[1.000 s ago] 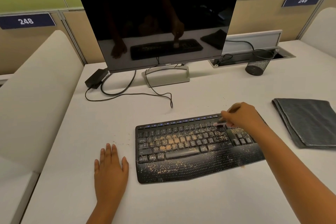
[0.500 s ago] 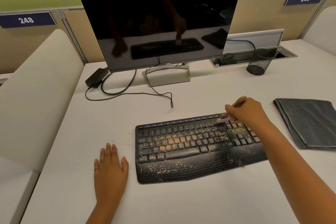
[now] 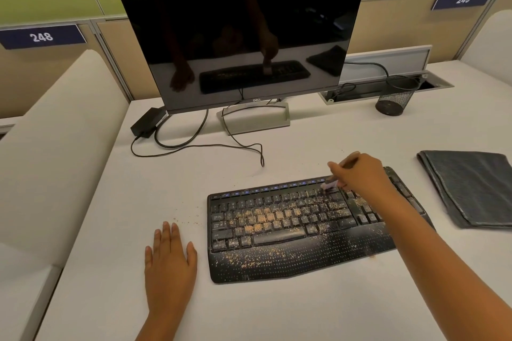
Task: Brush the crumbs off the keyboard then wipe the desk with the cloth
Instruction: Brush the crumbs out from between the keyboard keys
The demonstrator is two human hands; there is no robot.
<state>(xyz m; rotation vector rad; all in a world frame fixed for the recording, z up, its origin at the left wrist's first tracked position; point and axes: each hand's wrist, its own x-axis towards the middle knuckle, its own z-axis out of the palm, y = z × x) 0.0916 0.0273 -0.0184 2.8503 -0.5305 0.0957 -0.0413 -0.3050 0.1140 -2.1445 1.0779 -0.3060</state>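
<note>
Seeing right hand (image 3: 363,171) gripping small brush (image 3: 331,184), bristles touching top key rows of keyboard (image 3: 291,230) at desk (image 3: 277,310) centre. Crumbs (image 3: 266,219) lying over keys and palm rest. Left hand (image 3: 169,263) resting flat, fingers straight, just beside keyboard. Cloth (image 3: 471,188) lying folded, far right.

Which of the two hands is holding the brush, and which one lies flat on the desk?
The right hand grips the brush over the keyboard; the left hand lies flat, holding nothing.
</note>
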